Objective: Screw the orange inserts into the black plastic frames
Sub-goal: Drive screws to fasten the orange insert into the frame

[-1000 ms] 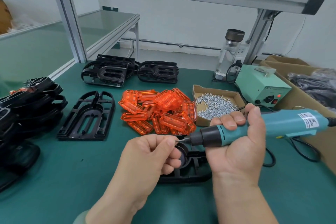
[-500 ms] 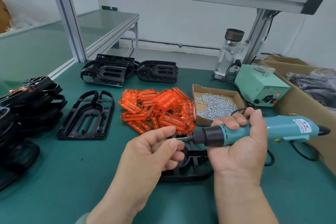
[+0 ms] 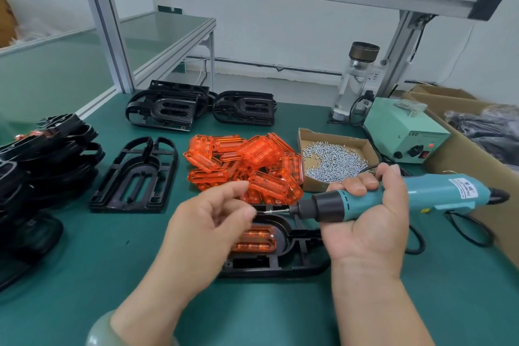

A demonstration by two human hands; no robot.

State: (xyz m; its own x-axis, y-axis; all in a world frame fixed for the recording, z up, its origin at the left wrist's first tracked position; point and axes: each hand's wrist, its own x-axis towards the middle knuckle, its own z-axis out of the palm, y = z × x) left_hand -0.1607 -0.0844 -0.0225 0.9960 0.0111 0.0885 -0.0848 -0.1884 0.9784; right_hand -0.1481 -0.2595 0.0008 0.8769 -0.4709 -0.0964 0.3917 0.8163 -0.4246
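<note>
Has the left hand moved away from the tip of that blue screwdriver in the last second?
Yes. The left hand has drawn back leftward and opened, leaving a screw on the screwdriver bit, judged against the orange inserts pile.

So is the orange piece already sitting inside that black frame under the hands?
In. The orange insert lies seated in the black frame, with one screw head showing.

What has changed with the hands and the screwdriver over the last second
The left hand has opened and drawn back from the bit, leaving a screw on the tip of the electric screwdriver. That uncovers the orange insert seated in the black frame. The right hand still grips the screwdriver, now lying nearly level. The pile of orange inserts and the screw box are unchanged.
</note>
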